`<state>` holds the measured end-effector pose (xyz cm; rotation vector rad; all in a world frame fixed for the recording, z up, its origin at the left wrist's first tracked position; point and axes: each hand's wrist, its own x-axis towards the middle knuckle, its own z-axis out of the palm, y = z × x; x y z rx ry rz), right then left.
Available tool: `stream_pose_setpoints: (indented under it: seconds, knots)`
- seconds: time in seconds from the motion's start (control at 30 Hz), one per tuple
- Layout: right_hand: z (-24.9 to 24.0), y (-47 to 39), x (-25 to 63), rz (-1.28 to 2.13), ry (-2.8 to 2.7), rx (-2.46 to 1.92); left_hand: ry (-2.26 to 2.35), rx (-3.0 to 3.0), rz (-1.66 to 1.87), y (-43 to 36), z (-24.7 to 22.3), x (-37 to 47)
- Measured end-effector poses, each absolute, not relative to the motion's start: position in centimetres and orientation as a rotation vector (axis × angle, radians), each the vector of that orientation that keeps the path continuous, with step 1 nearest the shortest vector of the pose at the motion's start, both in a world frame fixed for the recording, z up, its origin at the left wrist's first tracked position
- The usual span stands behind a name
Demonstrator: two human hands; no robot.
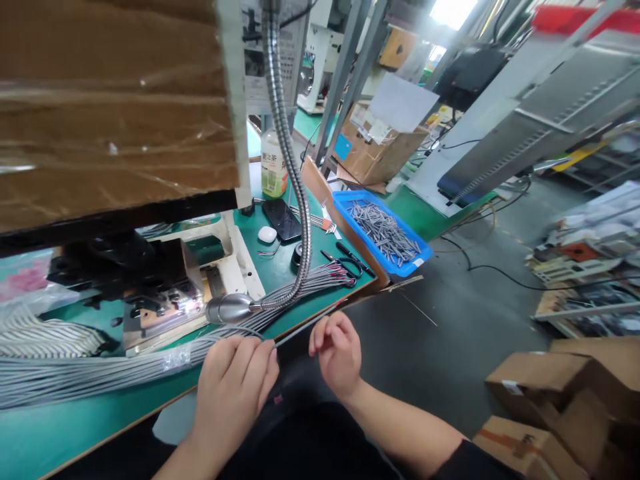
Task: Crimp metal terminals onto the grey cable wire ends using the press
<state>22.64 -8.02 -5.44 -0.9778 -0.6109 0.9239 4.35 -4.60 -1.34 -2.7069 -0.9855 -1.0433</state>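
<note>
In the head view my left hand (237, 377) is closed around a thin grey cable (300, 328) at the table's front edge. The free length of this cable slants up to the right and ends in a reddish tip. My right hand (340, 353) is just below that length, its fingers curled in towards the thumb; what they hold, if anything, is hidden. Behind my left hand a long bundle of grey cables (125, 373) lies along the green table (65, 427), banded with clear tape. Its far ends show red wires (343, 272).
A flexible metal lamp (233, 309) arches over the bundle, beside a machine base (245, 260). Scissors (345, 260), a phone (283, 220), a white earphone case (267, 235) and a bottle (273, 167) stand behind. A blue tray (423, 250) holds many grey pieces. Cardboard boxes (530, 443) sit at right.
</note>
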Motion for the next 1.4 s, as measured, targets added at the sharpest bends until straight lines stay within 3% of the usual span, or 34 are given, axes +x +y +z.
stream_pose_setpoints:
  seconds: [0.27,0.5,0.63,0.8,1.07,1.4]
  knots:
    - [-6.3,-10.4,23.7,0.977,-0.863,-0.989,-0.868,-2.606,-1.019,-6.0,-1.7,2.5]
    - [-1.8,-9.5,23.1,0.771,-1.539,-0.842,-0.986,-2.901,-1.100,-6.0,-1.4,1.5]
    - [0.9,-6.9,21.2,1.068,-1.832,-0.709,-1.326,-3.124,-1.437,-6.2,0.2,-0.1]
    - [0.4,-4.5,18.1,1.317,-1.797,-0.834,-1.739,-2.947,-1.937,-5.2,1.4,-1.7]
    - [-0.9,-3.3,15.8,1.479,-1.819,-0.878,-2.332,-2.733,-2.033,-3.2,1.2,-2.3]
    - [-0.9,-2.3,15.0,1.495,-1.749,-0.911,-2.667,-2.649,-2.150,-1.2,1.0,-2.1]
